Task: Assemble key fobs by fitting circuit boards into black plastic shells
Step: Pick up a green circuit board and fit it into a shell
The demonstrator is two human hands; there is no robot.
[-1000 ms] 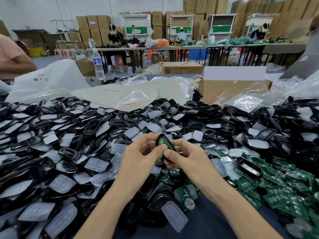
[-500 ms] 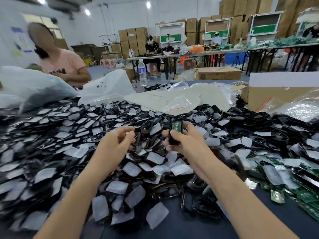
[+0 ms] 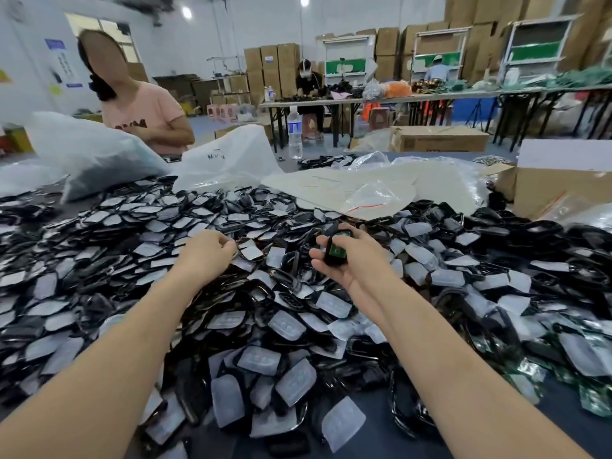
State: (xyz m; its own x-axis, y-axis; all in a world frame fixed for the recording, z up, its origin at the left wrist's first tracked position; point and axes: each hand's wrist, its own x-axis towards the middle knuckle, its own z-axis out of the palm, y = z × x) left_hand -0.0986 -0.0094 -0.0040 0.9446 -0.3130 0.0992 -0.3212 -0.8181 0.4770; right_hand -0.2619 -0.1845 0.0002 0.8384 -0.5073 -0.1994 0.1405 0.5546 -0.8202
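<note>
Covering nearly the whole dark table (image 3: 563, 405), a deep pile of black shells (image 3: 231, 326) and frosted rubber pads (image 3: 261, 356) runs from the left edge to the right. Room: a warehouse floor with white walls, ceiling lights, stacked cardboard boxes (image 3: 271, 67) at the back and long folding tables (image 3: 381, 101) with seated workers.

Far left: a person in a pink shirt (image 3: 145, 111) stands behind the table, beside two bulging plastic bags (image 3: 89, 150). Centre back: a water bottle (image 3: 294, 132) stands upright at the table's far edge; flat cream sheets (image 3: 347, 187) lie just right of it.

Left hand (image 3: 207, 250): knuckles up, fingers curled down onto the pile. Whether anything is pinched between the fingertips cannot be told; they are hidden against the pads.

Right hand (image 3: 354, 256): raised just above the pile, well apart from the left hand, fingers closed around one key fob (image 3: 336, 248). The fob is a black shell with a green circuit board (image 3: 337, 251) seated in it, board face turned toward the camera. Its long axis runs near upright, leaning slightly right at the top; the upper end points away toward the cream sheets, the lower end toward the palm. Thumb bears on its left edge, fingers wrap behind.

Right side: a cardboard box (image 3: 563, 190) with a white flap sits at the far table edge. Loose green circuit boards (image 3: 596, 399) lie on the near right edge of the pile.
</note>
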